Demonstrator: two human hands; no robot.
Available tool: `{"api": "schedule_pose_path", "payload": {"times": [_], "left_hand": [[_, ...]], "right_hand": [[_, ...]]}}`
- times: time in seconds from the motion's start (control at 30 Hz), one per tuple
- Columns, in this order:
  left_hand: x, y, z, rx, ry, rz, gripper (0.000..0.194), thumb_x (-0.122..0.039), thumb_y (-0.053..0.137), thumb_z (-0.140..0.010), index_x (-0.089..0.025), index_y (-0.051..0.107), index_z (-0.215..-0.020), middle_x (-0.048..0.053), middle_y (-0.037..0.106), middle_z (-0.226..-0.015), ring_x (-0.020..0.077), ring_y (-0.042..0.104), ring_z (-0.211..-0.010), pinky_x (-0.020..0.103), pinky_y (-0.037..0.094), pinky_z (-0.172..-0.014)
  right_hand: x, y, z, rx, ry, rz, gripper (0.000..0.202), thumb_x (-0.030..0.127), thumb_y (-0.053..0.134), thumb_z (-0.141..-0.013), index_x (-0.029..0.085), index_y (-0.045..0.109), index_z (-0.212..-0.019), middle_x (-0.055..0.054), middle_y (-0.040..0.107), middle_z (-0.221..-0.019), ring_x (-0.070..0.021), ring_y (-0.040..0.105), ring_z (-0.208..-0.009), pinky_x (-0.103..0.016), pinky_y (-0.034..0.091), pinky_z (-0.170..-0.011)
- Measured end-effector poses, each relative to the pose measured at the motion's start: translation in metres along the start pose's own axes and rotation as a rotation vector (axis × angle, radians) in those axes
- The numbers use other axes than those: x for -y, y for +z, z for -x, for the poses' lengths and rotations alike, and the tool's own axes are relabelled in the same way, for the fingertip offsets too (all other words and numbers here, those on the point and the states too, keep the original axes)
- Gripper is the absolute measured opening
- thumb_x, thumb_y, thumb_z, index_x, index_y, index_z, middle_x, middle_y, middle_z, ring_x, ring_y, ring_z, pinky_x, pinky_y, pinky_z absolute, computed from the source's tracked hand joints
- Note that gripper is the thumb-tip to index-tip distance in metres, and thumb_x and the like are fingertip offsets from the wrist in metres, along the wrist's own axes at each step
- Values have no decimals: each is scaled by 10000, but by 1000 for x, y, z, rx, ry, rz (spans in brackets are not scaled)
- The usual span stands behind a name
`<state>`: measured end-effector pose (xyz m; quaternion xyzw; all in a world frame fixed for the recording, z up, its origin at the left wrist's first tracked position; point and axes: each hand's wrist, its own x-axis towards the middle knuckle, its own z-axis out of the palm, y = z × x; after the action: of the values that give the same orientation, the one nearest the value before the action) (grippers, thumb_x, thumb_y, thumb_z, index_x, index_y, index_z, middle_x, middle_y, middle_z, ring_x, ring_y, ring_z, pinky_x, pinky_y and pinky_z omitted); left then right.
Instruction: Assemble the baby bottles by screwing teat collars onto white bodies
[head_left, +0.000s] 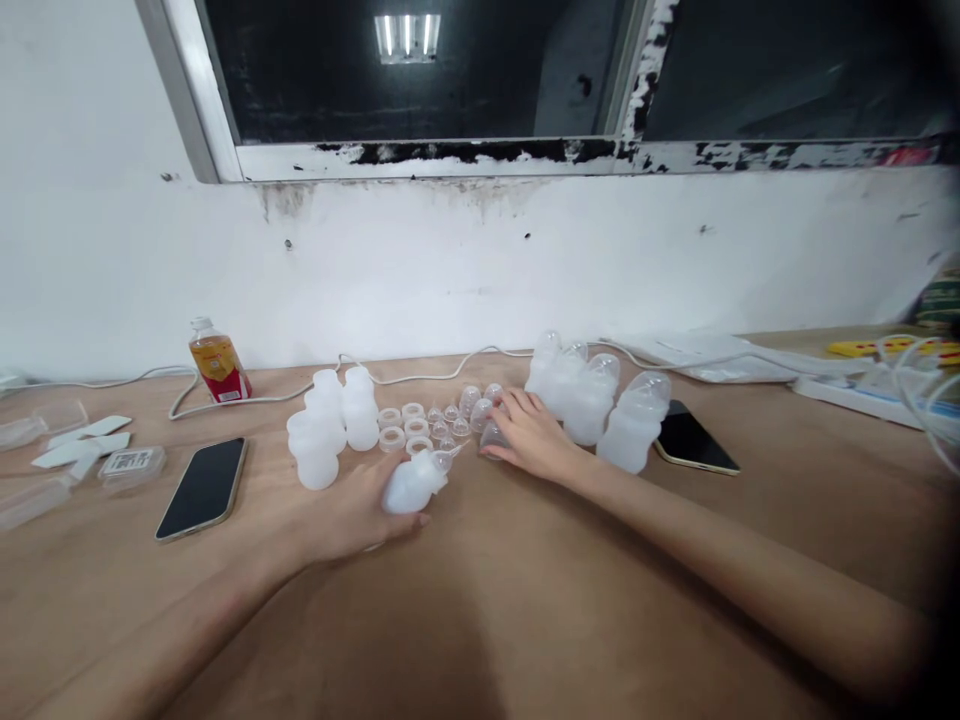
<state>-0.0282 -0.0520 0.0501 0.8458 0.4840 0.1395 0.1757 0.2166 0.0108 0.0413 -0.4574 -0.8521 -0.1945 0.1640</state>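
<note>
A tilted white bottle is grasped by the left hand in front of the white rings; a clear cap is touched by the right hand, whether gripped cannot be told

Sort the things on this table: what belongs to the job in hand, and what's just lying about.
Apparently in the job:
white bottle in the left hand
clear domed caps at the right hand
clear teats
white rings
uncapped bottles
capped bottles

Seemingly just lying about:
drink bottle
left phone
right phone
clear boxes
white cable
</note>
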Motion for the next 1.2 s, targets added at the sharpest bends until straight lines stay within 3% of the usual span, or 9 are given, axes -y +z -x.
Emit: {"api": "schedule_pose_path", "payload": {"times": [0.07,0.13,0.23,0.3,0.4,0.7,0.9,1.07,1.2], "left_hand": [[-2,0,-3,-39,-6,-67,497,-468,487,-686,-210,345,-1087,58,562,-966,223,550,-851,317,424,-687],[-7,1,-8,-85,3,-183,465,-436,463,-709,-201,330,-1088,71,562,-957,231,557,-840,318,428,-666],[-16,0,-17,-127,90,-415,414,-318,441,-728,-189,307,-1098,97,525,-1039,251,544,-881,334,426,-673],[-22,0,-21,-133,129,-531,417,-267,445,-715,-181,299,-1097,112,487,-1099,261,526,-919,344,424,-690],[-28,0,-22,-79,125,-573,382,-264,440,-714,-177,306,-1061,109,515,-1040,249,536,-890,332,430,-669],[-34,4,-20,-8,267,-684,285,-261,412,-726,-150,351,-982,108,518,-961,242,546,-810,310,422,-573],[-32,5,-18,43,292,-598,289,-301,384,-746,-154,356,-993,95,550,-916,235,558,-771,302,409,-569],[-15,0,-22,139,151,-351,493,-503,443,-689,-180,337,-1046,79,569,-918,227,565,-769,298,408,-605],[3,-4,-25,137,102,-303,529,-557,447,-663,-196,353,-1038,77,561,-958,242,558,-814,313,406,-632]], "right_hand": [[8,-10,-1,-63,49,-177,381,420,477,-751,135,491,-1003,-149,456,-1114,-265,368,-1065,-400,300,-860],[19,-20,-3,11,89,-507,369,454,366,-801,166,469,-1007,-110,508,-1056,-205,475,-954,-339,385,-768],[34,-25,-7,464,70,-1093,469,528,210,-817,152,477,-903,-57,597,-772,-106,547,-560,-209,391,-443],[38,-21,-9,622,114,-1311,543,577,184,-794,128,486,-740,-17,556,-561,-63,464,-385,-163,287,-318],[37,-17,-9,615,166,-1409,507,585,308,-757,123,466,-617,17,496,-476,-35,417,-339,-136,252,-278],[31,-42,4,817,41,-1415,351,448,477,-734,105,503,-803,-64,584,-780,-92,574,-613,-164,447,-427],[37,-39,10,752,-32,-1227,305,376,395,-804,128,473,-965,-57,574,-818,-107,573,-688,-219,477,-552],[50,-38,10,246,-226,-583,282,229,462,-776,173,464,-1052,-88,515,-1045,-181,506,-928,-332,422,-756],[61,-49,11,75,-265,-532,235,253,479,-770,190,488,-997,-46,576,-922,-164,509,-894,-341,378,-810]]}}
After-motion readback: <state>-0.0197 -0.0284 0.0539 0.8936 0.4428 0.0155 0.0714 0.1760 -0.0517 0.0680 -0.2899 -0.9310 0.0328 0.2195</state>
